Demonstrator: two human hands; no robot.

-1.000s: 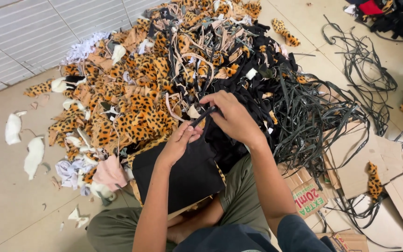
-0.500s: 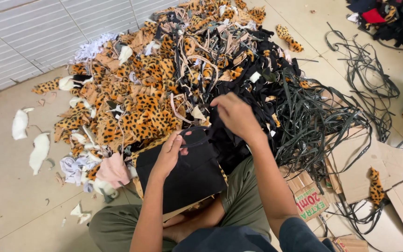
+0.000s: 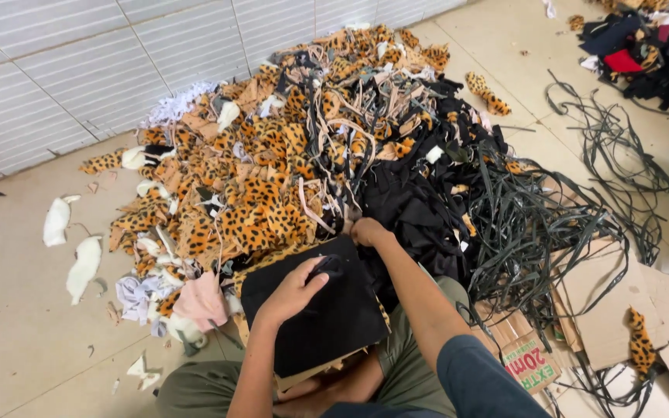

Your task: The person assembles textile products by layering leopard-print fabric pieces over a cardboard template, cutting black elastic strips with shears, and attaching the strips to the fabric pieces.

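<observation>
A flat black fabric piece (image 3: 327, 325) lies on my lap over a cardboard board. My left hand (image 3: 294, 292) rests on its upper middle, with the fingers curled around a small black fold of it. My right hand (image 3: 367, 231) is closed at the far top corner of the same piece, where it meets the heap of black cloth scraps (image 3: 420, 209). What the right fingers pinch is hidden among the black cloth.
A large heap of leopard-print scraps (image 3: 257, 186) fills the floor ahead and to the left, against a white tiled wall (image 3: 63, 85). Black straps (image 3: 536, 224) tangle on the right over flattened cardboard (image 3: 621, 302). White scraps (image 3: 67, 240) lie at left, and a pink piece (image 3: 199, 298) lies near my knee.
My right hand has come down from the scrap heap to the top corner of the black piece. My left hand has slid lower onto the piece.
</observation>
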